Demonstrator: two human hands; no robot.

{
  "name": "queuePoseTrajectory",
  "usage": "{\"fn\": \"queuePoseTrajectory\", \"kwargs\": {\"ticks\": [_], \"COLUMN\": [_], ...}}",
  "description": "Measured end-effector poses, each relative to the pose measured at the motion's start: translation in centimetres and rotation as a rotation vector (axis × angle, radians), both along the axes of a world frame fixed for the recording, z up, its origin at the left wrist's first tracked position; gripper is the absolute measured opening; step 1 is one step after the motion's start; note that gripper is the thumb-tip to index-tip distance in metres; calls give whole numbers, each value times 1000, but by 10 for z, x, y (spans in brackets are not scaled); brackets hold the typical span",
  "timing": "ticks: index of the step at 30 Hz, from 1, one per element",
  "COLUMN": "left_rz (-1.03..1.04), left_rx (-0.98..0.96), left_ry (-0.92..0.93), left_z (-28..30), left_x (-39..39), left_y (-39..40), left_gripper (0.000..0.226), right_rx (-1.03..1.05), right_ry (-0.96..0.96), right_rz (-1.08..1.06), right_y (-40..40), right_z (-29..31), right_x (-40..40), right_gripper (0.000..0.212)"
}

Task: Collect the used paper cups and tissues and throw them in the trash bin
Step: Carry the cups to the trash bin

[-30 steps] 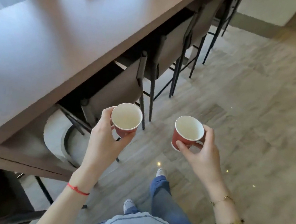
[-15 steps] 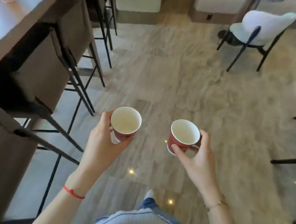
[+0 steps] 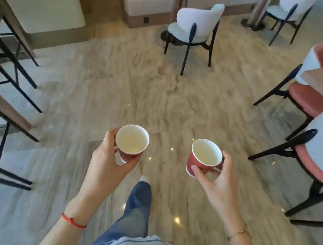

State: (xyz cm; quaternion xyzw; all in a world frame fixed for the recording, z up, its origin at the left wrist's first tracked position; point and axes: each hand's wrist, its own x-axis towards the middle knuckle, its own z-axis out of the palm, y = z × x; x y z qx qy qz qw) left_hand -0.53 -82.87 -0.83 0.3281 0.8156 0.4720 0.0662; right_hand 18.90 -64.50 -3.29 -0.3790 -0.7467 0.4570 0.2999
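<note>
Left hand grip clamped on red paper cup, lower centre. Right hand grip clamped on second cup, beside it. View has swung from bar surface to open floor; carrying underway, trash bin not visible.

Pale wood-grain floor lay between bar stools, a white chair and pink-cushioned chairs.

No text, label or number is legible anywhere here.
</note>
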Motion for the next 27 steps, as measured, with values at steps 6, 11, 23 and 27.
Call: {"fn": "queuePoseTrajectory", "kwargs": {"ticks": [6,11,23,27], "left_rz": [-125,-284,-478,-487], "left_rx": [1,-14,-44,-48], "left_ry": [5,10,-58,-65], "left_z": [-6,3,-4,-9], "left_x": [-85,-158,-264,-285], "left_y": [140,276,564,675], "left_gripper": [67,66,64,66], "right_rx": [-21,8,-42,-26], "right_ry": [22,45,16,21], "right_rz": [-95,-222,-486,-507], "right_y": [114,221,454,561], "right_z": [-7,7,-8,-13], "right_x": [-70,-131,-202,-225], "right_gripper": [66,64,67,65]}}
